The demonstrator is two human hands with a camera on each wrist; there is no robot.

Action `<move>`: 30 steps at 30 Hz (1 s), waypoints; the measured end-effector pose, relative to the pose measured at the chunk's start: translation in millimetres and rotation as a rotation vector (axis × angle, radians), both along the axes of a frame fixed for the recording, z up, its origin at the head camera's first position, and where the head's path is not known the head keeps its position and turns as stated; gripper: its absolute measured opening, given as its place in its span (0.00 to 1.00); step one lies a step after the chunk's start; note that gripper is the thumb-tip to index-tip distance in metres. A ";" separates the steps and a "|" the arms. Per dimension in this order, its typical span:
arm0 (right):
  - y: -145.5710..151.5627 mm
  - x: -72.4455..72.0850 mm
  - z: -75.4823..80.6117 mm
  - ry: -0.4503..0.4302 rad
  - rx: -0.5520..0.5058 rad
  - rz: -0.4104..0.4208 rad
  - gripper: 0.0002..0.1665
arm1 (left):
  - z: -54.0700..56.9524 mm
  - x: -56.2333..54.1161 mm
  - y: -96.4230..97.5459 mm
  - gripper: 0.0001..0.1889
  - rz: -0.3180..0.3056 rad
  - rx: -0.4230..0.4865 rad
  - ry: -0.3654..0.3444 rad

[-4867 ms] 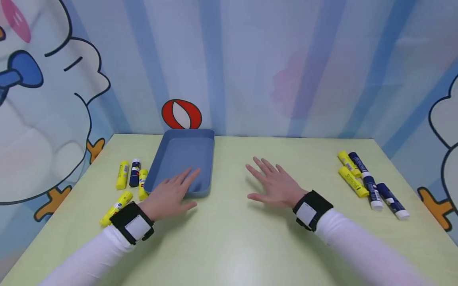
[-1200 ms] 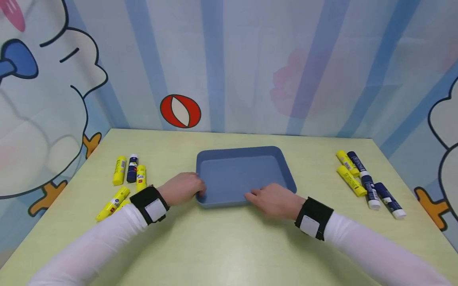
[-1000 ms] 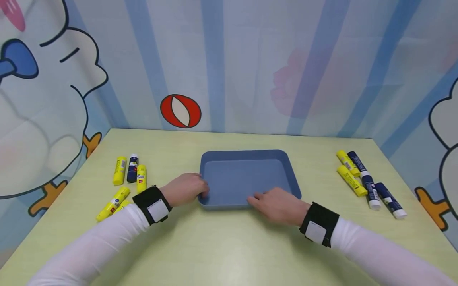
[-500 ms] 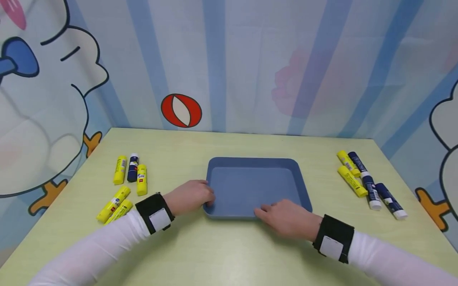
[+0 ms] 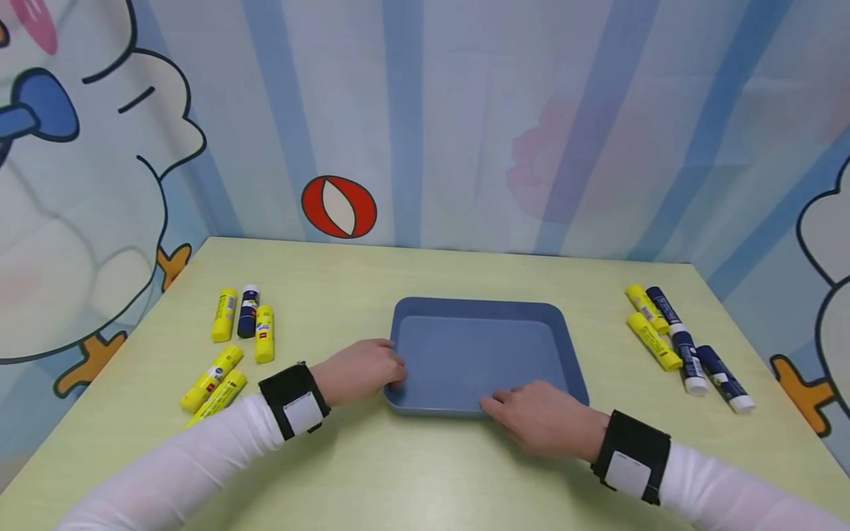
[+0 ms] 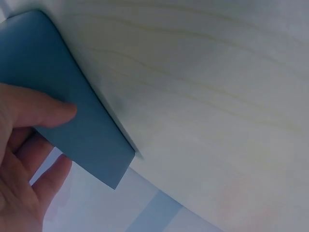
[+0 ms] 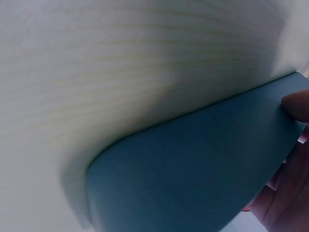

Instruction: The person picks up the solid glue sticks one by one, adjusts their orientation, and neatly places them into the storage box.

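A shallow blue-grey rectangular tray [image 5: 481,361] lies lengthwise across the middle of the table in the head view, with nothing in it. At its left end my left hand [image 5: 361,371] grips the rim, fingers over the edge. The left wrist view shows that thumb pressed against the tray's outer wall [image 6: 79,130]. My right hand [image 5: 544,418] holds the near long side right of its middle. In the right wrist view the right thumb lies on the outer face of the tray [image 7: 183,179], and the fingers reach over the rim.
Several yellow glue sticks [image 5: 264,333] and a navy glue stick [image 5: 249,311] lie left of the tray. On the right lie yellow glue sticks [image 5: 654,341] and navy glue sticks [image 5: 726,378]. A printed curtain [image 5: 465,133] stands behind the pale table [image 5: 398,479].
From lengthways at the back left, the tray has been turned crosswise and brought to the middle. Both hands, first spread, now grip it; lately it slid slightly nearer and to the right.
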State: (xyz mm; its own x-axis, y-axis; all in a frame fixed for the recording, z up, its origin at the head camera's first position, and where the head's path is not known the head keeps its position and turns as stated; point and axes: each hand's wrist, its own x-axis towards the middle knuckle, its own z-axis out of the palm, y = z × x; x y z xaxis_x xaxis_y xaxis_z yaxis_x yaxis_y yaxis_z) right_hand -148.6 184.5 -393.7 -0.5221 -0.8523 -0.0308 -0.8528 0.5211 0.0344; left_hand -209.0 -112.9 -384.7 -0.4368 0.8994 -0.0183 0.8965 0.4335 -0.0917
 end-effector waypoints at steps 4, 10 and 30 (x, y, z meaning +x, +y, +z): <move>-0.6 0.9 -0.4 0.002 -0.007 -0.001 0.06 | -5.2 0.4 -2.6 0.10 -0.015 0.058 0.052; -1.3 0.8 0.3 -0.006 -0.014 0.002 0.06 | -11.7 -5.9 -10.8 0.12 0.131 0.354 0.078; -2.2 0.4 2.0 -0.046 0.002 -0.013 0.05 | -9.4 -37.6 0.8 0.22 0.773 0.462 -0.614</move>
